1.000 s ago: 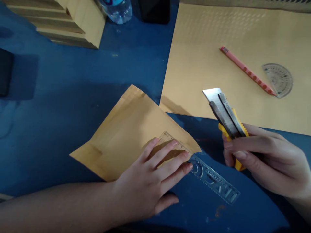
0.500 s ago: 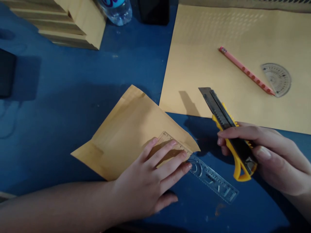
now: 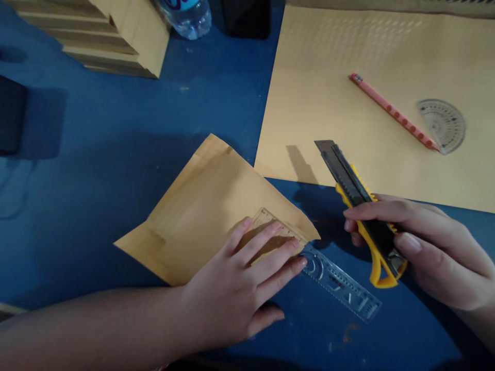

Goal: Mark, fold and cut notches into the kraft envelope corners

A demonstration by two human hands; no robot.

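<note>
A blue tabletop (image 3: 116, 129) fills the scene under dim light, shadows pooling at its left. Stacked wooden slats (image 3: 77, 41) sit at the far edge.

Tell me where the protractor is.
In the head view, the protractor lies far right on the large tan sheet, touching the pink pencil's tip, beyond the right hand.

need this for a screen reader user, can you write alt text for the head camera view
A left hand presses a clear ruler onto a folded brown paper piece on a blue table, while the right hand holds a yellow utility knife, blade out, above it. Behind lie a large brown sheet, a pencil and a protractor.
</note>
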